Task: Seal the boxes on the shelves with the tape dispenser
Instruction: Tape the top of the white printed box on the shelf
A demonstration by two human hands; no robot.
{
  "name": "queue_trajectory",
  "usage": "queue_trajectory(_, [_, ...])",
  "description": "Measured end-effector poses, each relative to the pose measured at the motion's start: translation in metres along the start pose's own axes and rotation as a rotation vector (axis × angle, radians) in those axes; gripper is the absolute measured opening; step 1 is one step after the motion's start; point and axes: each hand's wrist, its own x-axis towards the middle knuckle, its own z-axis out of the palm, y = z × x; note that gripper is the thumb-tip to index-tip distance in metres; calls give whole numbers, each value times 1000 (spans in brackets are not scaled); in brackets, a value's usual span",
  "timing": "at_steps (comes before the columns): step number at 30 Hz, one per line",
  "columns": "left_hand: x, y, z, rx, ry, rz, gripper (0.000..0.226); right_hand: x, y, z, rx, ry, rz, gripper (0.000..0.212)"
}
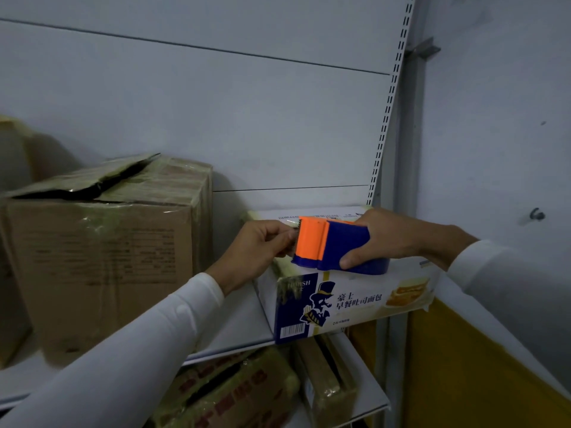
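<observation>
A large brown cardboard box (pixel 102 254) stands on the white shelf (pixel 234 332), its top flap torn open. To its right lies a white and blue printed box (pixel 346 301), flat against the back panel. On its top rests the blue and orange tape dispenser (pixel 333 245). The right hand (pixel 386 239) grips the dispenser's blue body, fingers (pixel 350 260) curled round it. The left hand (pixel 259 251) pinches the tape end at the orange front.
</observation>
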Motion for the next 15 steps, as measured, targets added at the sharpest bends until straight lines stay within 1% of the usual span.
queue_trajectory(4, [7, 0, 4, 81, 87, 24, 18, 8, 10, -9, 76, -25, 9, 57])
queue_trajectory(8, [19, -2, 3, 90, 173, -39, 17, 16, 30, -22, 137, -74, 19, 57])
queue_trajectory(11, [27, -7, 8, 123, 230, -68, 19, 31, 42, -34, 142, -121, -18, 55])
queue_trajectory(15, [44, -7, 12, 118, 258, -139, 24, 57, 49, -51, 125, -210, -76, 42])
